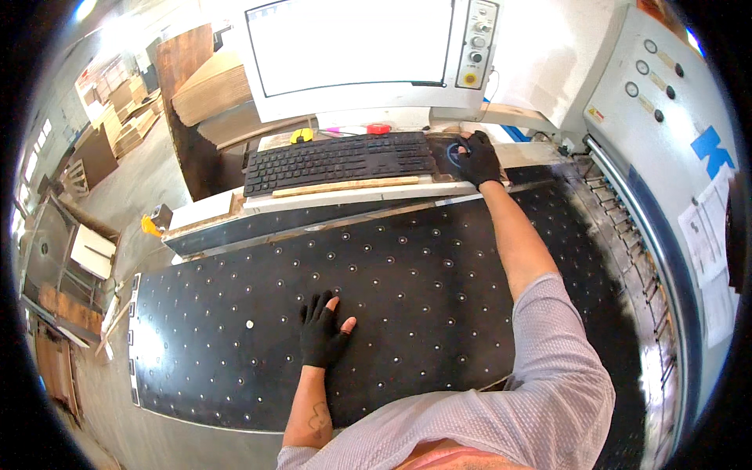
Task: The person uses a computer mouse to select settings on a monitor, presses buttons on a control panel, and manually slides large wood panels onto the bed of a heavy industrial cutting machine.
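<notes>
Far left, smooth grey floor point(149, 172), and beyond it squared stacks of pale boards point(129, 98) with flat faces and layered edges. Moving right, here's the broad black surface point(423, 329), slick and glossy at its left end, dotted all over with small round metal studs. And there, on it, lies the left hand point(323, 333) in a black knit glove with cut-off tips, palm down, fingers spread apart and gripping nothing. Above, on a white ledge, sits a ridged black keyboard point(345, 160), a raw slim wooden strip point(345, 187) lying along its near edge, the rectangular bright screen point(352, 47) standing behind. Just right of the keys, a dark flat pad point(445, 168) with a blue ring, and over it the right hand point(479, 160), gloved alike, fingers bent downward; whatever its palm covers is hidden, so I can't tell its grip. Out on the far right, a smooth grey metal cabinet point(619, 86) with round dials, a long shiny tube point(666, 266) curving down alongside.
</notes>
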`<state>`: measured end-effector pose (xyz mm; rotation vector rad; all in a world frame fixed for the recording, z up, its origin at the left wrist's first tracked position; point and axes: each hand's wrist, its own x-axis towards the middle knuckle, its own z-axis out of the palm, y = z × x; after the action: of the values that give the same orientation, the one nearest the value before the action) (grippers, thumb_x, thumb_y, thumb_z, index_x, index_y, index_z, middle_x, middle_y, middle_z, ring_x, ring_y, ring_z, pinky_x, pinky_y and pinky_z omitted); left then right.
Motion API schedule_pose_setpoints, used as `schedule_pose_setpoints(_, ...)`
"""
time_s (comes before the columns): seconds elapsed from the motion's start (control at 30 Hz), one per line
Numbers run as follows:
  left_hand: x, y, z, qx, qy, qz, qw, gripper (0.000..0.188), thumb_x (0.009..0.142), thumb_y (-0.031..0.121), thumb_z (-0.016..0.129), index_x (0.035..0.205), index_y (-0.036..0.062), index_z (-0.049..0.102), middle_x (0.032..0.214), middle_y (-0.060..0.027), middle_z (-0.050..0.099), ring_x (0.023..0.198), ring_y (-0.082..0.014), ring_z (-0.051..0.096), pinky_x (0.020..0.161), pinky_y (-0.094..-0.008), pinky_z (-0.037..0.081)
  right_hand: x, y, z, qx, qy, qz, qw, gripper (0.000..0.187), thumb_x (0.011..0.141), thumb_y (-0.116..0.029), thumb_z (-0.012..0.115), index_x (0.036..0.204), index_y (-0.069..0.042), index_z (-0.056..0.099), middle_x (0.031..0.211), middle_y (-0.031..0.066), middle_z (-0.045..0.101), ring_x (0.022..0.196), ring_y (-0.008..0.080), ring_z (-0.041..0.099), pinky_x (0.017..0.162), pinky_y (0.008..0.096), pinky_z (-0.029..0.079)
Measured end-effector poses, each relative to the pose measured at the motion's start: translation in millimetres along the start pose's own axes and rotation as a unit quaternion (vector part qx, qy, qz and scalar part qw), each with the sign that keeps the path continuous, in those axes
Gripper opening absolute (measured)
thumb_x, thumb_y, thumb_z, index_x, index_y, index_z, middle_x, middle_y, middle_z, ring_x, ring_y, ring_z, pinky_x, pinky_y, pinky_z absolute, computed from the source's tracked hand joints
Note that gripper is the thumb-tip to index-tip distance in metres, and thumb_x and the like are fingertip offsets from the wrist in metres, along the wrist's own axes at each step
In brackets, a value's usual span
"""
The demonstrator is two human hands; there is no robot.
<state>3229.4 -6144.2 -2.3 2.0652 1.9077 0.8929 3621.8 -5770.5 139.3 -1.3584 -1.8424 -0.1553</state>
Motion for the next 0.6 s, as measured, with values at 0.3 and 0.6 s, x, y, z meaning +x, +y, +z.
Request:
schedule_pose_setpoints(0.3,-1,-1,0,-0.005,-0.005,-0.013,1.0,0.064,0.092,0.049,0.072,0.14,0.0082,0.059,0.155,-0.0159,0.053,0.15,-0.0402,0.04,0.124,-0.0588,0.023,-8,-20,-11,-0.049,0.016,0.007,0.999,0.04,0.085,-0.019,0.074,0.123,-0.011,0.067,0.126,0.0171,0.065,0.118,0.0389,0.062,0.102,0.0497,0.051)
schedule_pose_setpoints(0.6,3,1,1,-0.004,-0.007,-0.005,1.0,0.065,0.092,0.049,0.072,0.14,0.0074,0.059,0.155,-0.0164,0.053,0.15,-0.0398,0.04,0.124,-0.0579,0.023,-8,-5,-5,-0.076,0.054,0.007,0.996,0.037,0.082,-0.022,0.075,0.117,-0.015,0.069,0.12,0.0136,0.067,0.107,0.0397,0.068,0.093,0.05,0.055)
